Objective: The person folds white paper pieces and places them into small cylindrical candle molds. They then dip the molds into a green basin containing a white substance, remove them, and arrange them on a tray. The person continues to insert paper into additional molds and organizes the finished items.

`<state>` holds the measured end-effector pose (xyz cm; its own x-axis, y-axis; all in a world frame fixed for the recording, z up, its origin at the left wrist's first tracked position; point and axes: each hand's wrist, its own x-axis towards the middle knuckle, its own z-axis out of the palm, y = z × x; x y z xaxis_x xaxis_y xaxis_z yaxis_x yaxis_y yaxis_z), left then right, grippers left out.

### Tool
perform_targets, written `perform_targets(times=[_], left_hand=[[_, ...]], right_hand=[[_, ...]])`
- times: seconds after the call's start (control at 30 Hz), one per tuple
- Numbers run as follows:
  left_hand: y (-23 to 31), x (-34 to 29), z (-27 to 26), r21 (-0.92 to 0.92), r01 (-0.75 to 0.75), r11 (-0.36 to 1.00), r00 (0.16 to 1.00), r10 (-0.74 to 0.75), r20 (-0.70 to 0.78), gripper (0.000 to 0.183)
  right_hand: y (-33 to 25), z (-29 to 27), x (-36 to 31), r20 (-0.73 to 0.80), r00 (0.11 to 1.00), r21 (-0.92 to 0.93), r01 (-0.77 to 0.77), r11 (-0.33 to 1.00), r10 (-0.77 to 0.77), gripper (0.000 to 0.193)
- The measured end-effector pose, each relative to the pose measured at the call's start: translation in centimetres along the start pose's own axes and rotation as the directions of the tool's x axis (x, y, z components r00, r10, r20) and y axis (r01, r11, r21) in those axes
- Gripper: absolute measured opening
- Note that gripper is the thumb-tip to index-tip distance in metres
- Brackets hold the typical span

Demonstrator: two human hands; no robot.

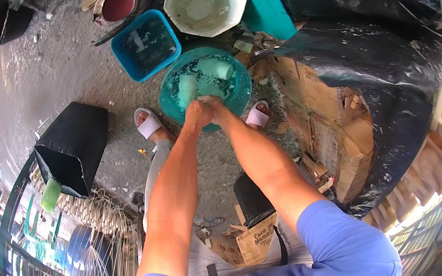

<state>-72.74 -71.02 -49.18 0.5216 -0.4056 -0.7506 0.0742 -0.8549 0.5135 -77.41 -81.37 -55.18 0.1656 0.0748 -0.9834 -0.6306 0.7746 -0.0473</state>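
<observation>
A round teal basin [169, 95] of water stands on the ground between my feet. My left hand [198, 114] and my right hand [212, 107] meet over its near side, fingers closed and pressed together. Whatever lies between them is hidden from above. Just beyond my left hand, a pale green cylinder [187, 88] sits in the water, close to the fingers; whether they touch it, I cannot tell. Another pale green cylinder [217, 69] lies tilted farther back on the right. Bubbles or splashes show on the water around both.
Beyond the basin stand a blue square tub [119, 55] and a white octagonal basin [241, 2], both holding water. A black container [78, 137] lies tipped at left, a green cylinder [50, 195] by its mouth. Cardboard [309, 90] and black plastic sheeting [372, 56] flank the right.
</observation>
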Motion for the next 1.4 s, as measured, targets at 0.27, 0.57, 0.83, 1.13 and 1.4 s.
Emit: perform_targets(times=[0.27,0.57,0.83,1.13,1.4], left_hand=[[6.1,-8.3,-4.2,-0.212,-0.386,0.898,0.841,0.248,-0.481,0.029],[3.6,-6.3,-4.8,-0.015,-0.205,0.979,0.865,0.174,-0.471,0.038],[-1.4,0.9,-4.0,0.282,-0.031,0.959,0.826,0.183,-0.533,0.056],[-1.4,8.4,-3.8,-0.373,-0.014,0.928,0.785,-0.221,-0.578,0.050],[0.7,10.4,-3.4,-0.476,-0.157,0.865,0.806,-0.166,-0.568,0.034]], right_hand=[[-4.2,1.9,-8.1,0.480,0.613,-0.398,0.790,0.466,-0.628,0.029],[-14.3,-6.8,-13.7,0.212,0.682,-0.424,0.710,0.562,-0.700,0.041],[-8.9,-3.5,-14.6,0.503,0.210,-0.771,0.548,-0.325,-0.838,0.033],[-11.1,6.2,3.5,-0.289,0.842,0.158,0.511,0.845,-0.455,0.030],[-10.5,7.2,8.4,-0.012,0.917,0.332,0.379,0.864,-0.398,0.026]])
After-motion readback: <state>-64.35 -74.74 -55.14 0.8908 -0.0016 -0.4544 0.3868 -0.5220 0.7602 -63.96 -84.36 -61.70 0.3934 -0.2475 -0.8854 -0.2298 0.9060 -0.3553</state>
